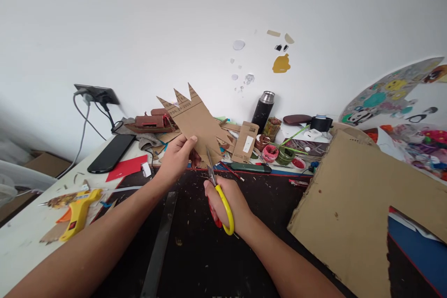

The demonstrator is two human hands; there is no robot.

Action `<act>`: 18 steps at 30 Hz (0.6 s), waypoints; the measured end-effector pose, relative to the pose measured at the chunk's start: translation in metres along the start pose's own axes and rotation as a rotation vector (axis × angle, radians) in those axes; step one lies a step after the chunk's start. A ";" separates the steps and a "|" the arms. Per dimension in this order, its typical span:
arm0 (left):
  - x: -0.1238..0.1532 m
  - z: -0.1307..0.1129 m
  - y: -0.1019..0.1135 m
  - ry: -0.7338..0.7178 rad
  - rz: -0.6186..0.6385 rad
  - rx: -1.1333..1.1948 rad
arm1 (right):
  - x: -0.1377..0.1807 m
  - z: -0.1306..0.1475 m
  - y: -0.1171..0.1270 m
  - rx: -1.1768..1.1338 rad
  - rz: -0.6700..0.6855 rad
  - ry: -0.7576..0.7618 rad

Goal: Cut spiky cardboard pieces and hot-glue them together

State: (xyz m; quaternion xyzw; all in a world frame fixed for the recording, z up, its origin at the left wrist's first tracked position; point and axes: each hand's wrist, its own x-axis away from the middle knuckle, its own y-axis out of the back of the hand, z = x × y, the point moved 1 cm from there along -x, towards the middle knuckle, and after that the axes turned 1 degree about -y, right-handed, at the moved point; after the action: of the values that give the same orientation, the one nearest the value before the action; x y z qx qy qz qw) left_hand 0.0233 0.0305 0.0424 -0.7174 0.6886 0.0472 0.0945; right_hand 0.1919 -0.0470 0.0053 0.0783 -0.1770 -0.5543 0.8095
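My left hand (181, 152) pinches the lower left part of a brown cardboard cutout (196, 118), thumb on its face. The piece is held up over the dark work mat (195, 260); pointed spikes run along its top edge, and printed text lies below them. Wrapped round a pair of scissors (227, 209) with yellow and red handles is my right hand (228, 198). The blades point up and meet the lower edge of the cardboard. Exactly how far they have cut into it I cannot tell.
A steel ruler (160, 242) lies on the mat. To the left are a yellow glue gun (78, 212), red paper (127, 167) and a black phone (111, 153). A large cardboard sheet (349, 205) covers the right side. Paint pots (270, 152) and a thermos (262, 112) stand behind.
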 end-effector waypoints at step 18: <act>-0.002 -0.007 0.005 0.010 0.024 -0.054 | 0.005 0.021 0.016 0.000 0.045 0.098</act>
State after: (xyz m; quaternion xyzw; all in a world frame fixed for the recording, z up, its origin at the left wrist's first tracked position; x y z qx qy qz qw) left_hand 0.0182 0.0306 0.0493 -0.7118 0.6959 0.0633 0.0708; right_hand 0.1999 -0.0443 0.0306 0.1014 -0.1390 -0.5314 0.8294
